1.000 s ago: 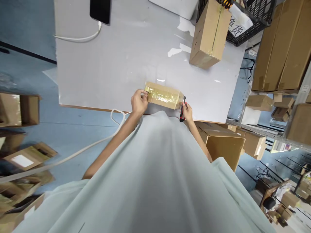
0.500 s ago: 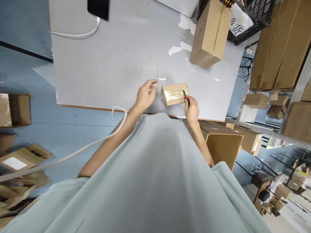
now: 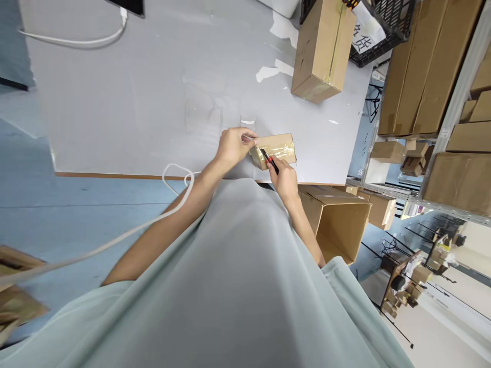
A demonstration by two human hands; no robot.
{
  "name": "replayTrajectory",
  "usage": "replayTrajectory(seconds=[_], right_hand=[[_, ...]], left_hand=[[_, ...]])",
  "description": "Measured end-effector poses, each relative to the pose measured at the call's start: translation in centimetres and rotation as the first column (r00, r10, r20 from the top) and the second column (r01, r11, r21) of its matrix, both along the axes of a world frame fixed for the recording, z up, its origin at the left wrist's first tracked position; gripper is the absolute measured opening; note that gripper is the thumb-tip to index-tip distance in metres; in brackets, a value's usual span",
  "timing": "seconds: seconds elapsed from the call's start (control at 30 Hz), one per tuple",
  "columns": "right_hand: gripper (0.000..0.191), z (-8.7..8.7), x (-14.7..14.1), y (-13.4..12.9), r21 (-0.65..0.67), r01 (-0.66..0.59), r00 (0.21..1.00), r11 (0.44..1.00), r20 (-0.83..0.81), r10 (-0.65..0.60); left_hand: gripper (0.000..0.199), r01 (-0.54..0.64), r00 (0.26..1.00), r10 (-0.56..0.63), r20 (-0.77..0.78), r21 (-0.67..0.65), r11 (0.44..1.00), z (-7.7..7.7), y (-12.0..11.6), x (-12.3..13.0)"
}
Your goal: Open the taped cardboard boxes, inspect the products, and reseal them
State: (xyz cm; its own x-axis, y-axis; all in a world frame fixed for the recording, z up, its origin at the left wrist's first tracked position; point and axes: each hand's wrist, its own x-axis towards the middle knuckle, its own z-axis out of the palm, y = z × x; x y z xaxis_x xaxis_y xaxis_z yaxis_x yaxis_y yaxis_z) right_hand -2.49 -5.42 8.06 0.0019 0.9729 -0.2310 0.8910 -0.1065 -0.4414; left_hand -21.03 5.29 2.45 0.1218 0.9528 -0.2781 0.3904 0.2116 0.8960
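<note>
A small brown box (image 3: 282, 145) with shiny clear tape lies on the grey table (image 3: 134, 102) near its front edge. My right hand (image 3: 284, 179) is closed round a black and red cutter (image 3: 271, 162), whose tip lies over the left part of the box. At the box's upper left corner is my left hand (image 3: 235, 145), its thumb and fingers pinched together. What those fingertips hold, if anything, is too small to make out.
A taller taped carton (image 3: 322, 51) stands at the table's back right beside a black crate (image 3: 393, 30). A phone (image 3: 132, 6) with a white cable lies back left. An open carton (image 3: 339, 220) sits below the right front edge. Shelves with boxes are at the right.
My right hand has moved left with the cutter, from the box's right end to its left part. My left hand has come to the box's corner and its fingers have closed. The view has shifted.
</note>
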Motion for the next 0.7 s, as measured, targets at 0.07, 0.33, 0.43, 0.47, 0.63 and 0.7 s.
replayTrajectory(seconds=[0.07, 0.33, 0.43, 0.47, 0.63, 0.7], right_hand=[[0.039, -0.3, -0.8, 0.2, -0.017, 0.022, 0.999, 1.000, 0.034, -0.021], [0.044, 2.6, -3.1, 0.8, -0.187, 0.020, 0.989, 0.982, 0.147, 0.008], [0.042, 3.8, -4.6, 1.5, -0.263, 0.033, 0.977, 0.964, 0.213, 0.025], [0.042, 4.1, -5.1, 1.7, -0.280, 0.044, 0.972, 0.959, 0.235, 0.024], [0.036, 4.9, -6.4, 2.1, -0.341, 0.104, 0.953, 0.934, 0.302, 0.004], [0.033, 4.9, -6.3, 2.0, -0.349, 0.114, 0.949, 0.930, 0.314, 0.002]], left_hand=[[0.017, -0.008, 1.000, 0.008, 0.001, -0.006, 1.000, 0.0, 0.0, 0.1], [0.018, -0.021, 1.000, 0.021, -0.012, -0.013, 1.000, -0.9, -0.2, 0.7], [0.016, -0.007, 1.000, 0.007, 0.007, -0.010, 1.000, -1.4, -0.2, 0.8], [0.016, -0.008, 1.000, 0.008, 0.008, -0.004, 1.000, -1.5, -0.3, 0.8], [0.014, -0.004, 1.000, 0.004, -0.028, 0.006, 1.000, -1.4, -0.8, 1.2], [0.015, 0.001, 0.999, 0.000, -0.038, 0.012, 1.000, -1.1, -1.1, 1.4]])
